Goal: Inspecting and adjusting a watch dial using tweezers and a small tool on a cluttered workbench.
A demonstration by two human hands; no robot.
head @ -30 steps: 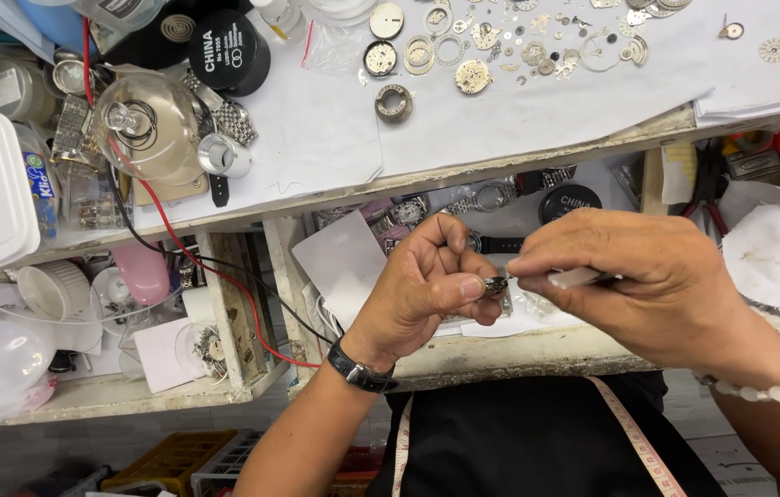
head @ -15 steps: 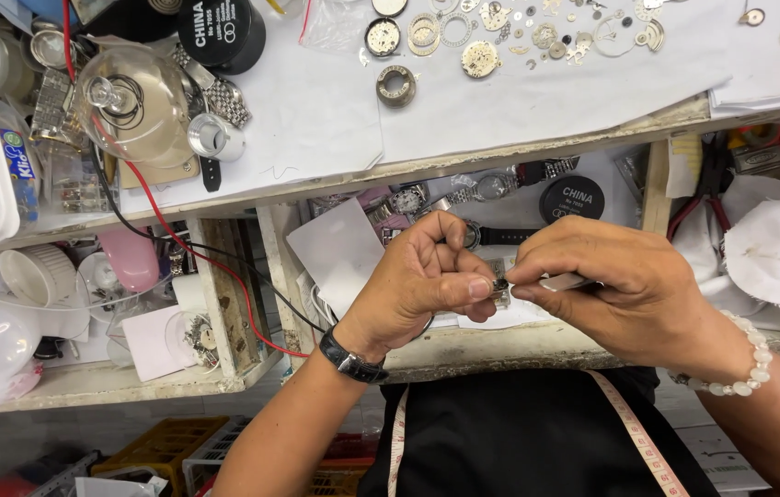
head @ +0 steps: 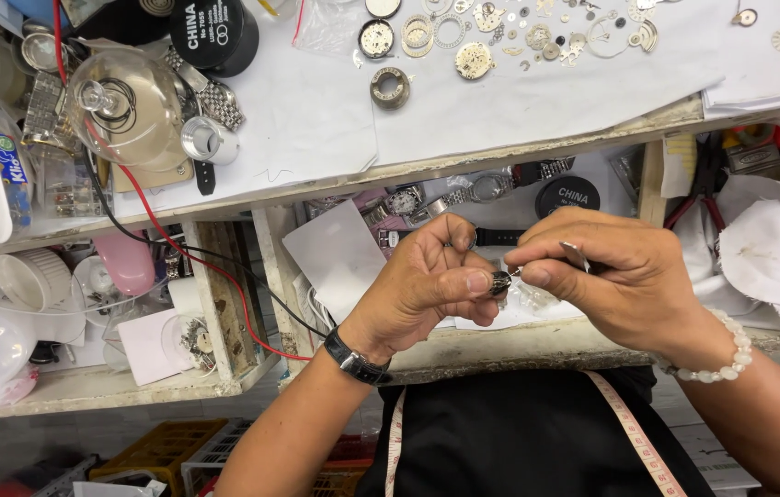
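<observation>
A small dark watch part [head: 499, 282] is sitting pinched between the fingertips of the left hand [head: 431, 290], just in front of the person's chest and over the lower shelf [head: 519, 340]. The right hand [head: 615, 276], at three o'clock from the part, is gripping a thin metal tool [head: 572, 254] in clenched fingers, its tip touching the part. A black wristwatch [head: 356, 357] is showing on the left wrist and a white bead bracelet [head: 726, 354] on the right. Up at twelve o'clock, loose gears and watch rings [head: 477, 55] are lying on the white-papered counter [head: 537, 101]. At ten o'clock a glass dome [head: 128, 106] is standing beside a red wire [head: 174, 244].
</observation>
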